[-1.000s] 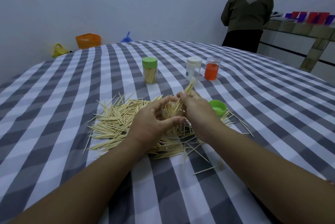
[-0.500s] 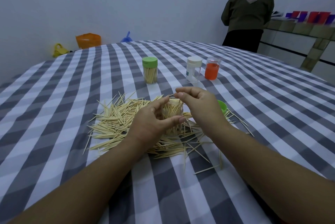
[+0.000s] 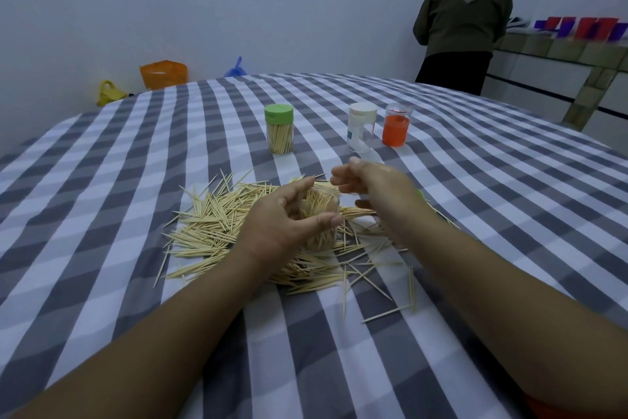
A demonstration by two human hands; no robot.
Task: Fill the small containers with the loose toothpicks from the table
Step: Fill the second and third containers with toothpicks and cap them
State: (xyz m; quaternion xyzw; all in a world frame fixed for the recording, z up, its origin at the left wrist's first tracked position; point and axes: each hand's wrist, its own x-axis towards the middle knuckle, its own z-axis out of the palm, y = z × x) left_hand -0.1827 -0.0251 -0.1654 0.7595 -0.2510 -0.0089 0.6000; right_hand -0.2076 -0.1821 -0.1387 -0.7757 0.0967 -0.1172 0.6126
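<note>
left hand (image 3: 282, 218) wrapped round clear jar (image 3: 321, 215), jar upright in middle of toothpick pile (image 3: 217, 228) on checked counter (image 3: 102, 181), already stuffed with picks. right hand (image 3: 377, 184) hovering just past jar rim, fingers loosely curled, kinda blurry, nothing in it far as i can see. green-lid jar (image 3: 279, 130), white-lid jar (image 3: 362, 128), orange jar (image 3: 396, 126) further back.

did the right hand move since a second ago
Yes. The right hand has lifted off the clear plastic container of toothpicks and drifted right, toward the white-lidded clear jar, its fingers now loosely open.
</note>
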